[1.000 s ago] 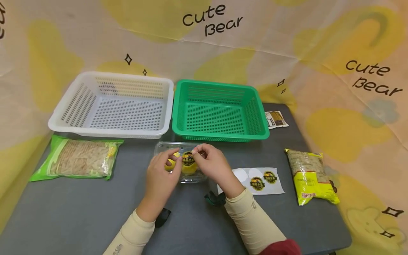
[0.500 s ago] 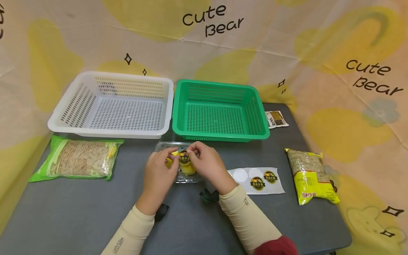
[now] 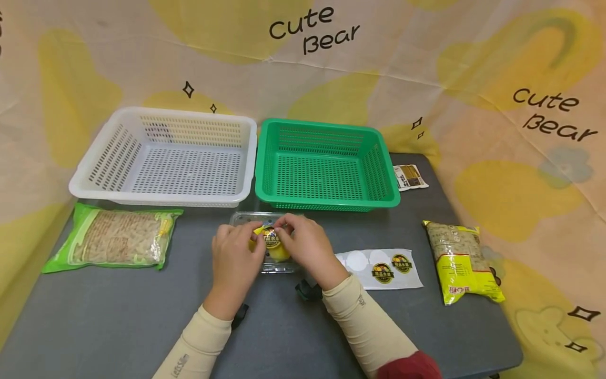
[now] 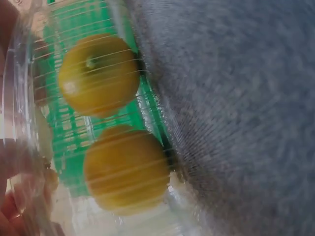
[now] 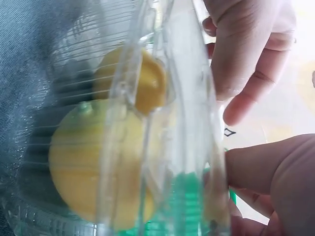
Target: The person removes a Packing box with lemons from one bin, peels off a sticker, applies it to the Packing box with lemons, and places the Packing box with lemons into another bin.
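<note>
Round sticker [image 3: 271, 238], probably light, flexible and tacky, best held by its rim, is pinched by the right hand [image 3: 310, 246] over the clear fruit box [image 3: 278, 269] (left hand [image 3: 234, 262] alongside, fingers curved, hold unclear).

Clear box [image 3: 279, 267], glossy ribbed plastic; round label [image 3: 272, 239], shiny.
White basket [image 3: 161, 199] and green basket [image 3: 326, 202]: smooth plastic. Sticker sheet [image 3: 402, 280]: paper. Tabletop [image 3: 270, 337]: matt. Backdrop [image 3: 402, 42]: creased cloth.

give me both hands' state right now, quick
Left hand: fingers at the round sticker; cannot tell whether its grip is closed.
Right hand: pinches the round sticker's edge.
</note>
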{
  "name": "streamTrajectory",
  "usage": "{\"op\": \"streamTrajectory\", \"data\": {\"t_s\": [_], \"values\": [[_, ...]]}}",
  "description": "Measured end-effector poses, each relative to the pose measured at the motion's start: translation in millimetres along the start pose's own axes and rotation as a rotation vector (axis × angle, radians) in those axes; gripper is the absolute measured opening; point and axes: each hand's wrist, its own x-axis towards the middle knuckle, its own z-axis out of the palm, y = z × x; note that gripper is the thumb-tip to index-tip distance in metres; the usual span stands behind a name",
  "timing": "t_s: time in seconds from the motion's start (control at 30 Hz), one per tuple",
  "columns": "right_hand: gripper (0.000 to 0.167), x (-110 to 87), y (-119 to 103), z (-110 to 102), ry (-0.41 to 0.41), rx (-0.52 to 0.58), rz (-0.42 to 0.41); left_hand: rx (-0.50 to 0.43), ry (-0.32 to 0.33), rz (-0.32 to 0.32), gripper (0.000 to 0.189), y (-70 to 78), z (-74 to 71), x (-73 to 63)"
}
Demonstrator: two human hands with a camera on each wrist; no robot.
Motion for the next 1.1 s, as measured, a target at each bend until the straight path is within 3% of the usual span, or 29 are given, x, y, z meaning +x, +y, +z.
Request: {"op": "streamTrajectory", "data": {"t_s": [0.3, 0.53, 0.7, 0.93, 1.1], "values": [[0.008, 1.7, 3.9, 9.1, 0.071, -0.076, -0.068, 0.065, 0.019, 0.027, 0.015, -1.5, 4.1, -3.3], [0.012, 1.3, 3.2, 11.1, 0.074, -0.089, -0.057, 0.073, 0.004, 0.017, 0.015, -3.0, 4.8, -4.9], [0.023, 1.2, 3.4, 12.6, 0.072, -0.092, -0.028, 0.066, -0.012, -0.007, 0.015, -2.0, 3.6, -6.1], [0.026, 0.1, 4.7, 14.5, 0.087, -0.095, -0.026, 0.04, -0.007, 0.019, 0.007, -7.3, 3.9, -9.2], [0.027, -3.3, 7.3, 19.0, 0.16, -0.111, -0.075, -0.004, -0.014, -0.013, 0.008, -12.5, 3.7, -11.4]]}}
